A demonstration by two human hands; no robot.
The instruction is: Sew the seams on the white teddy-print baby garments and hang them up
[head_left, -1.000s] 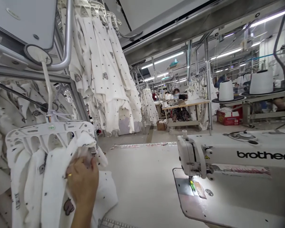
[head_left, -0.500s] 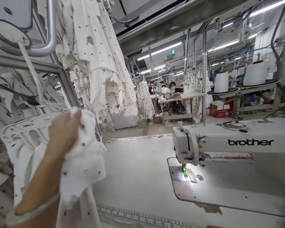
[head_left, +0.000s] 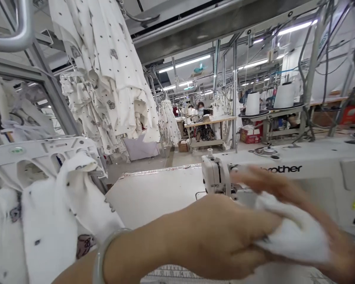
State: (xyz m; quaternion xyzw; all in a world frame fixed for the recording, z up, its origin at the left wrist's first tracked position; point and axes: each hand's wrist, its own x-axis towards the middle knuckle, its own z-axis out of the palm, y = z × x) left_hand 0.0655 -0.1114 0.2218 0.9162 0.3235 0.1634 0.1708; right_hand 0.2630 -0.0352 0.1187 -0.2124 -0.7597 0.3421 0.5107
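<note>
My left hand [head_left: 225, 236], with a pale bangle at the wrist, reaches across to the right, its fingers closed on a white piece of fabric [head_left: 298, 236]. Behind and around that fabric is my right hand [head_left: 334, 244], smeared by motion; its fingers stretch toward the sewing machine's head, and its grip cannot be made out. Both hands are in front of the white Brother sewing machine [head_left: 284, 157], covering its needle area. At the left, white spotted garments [head_left: 47, 221] hang from a white plastic hanger [head_left: 41, 150].
More spotted garments [head_left: 112, 71] hang from an overhead rail. The white sewing table [head_left: 148, 193] has a ruler strip [head_left: 177, 274] along its near side. Thread cones [head_left: 252, 103] stand beyond the machine. A co-worker [head_left: 201, 122] sits at a distant table.
My left hand has moved from the hanger at the left to the machine at the right, with white fabric in it. My right hand has come into view. The view has turned right.
</note>
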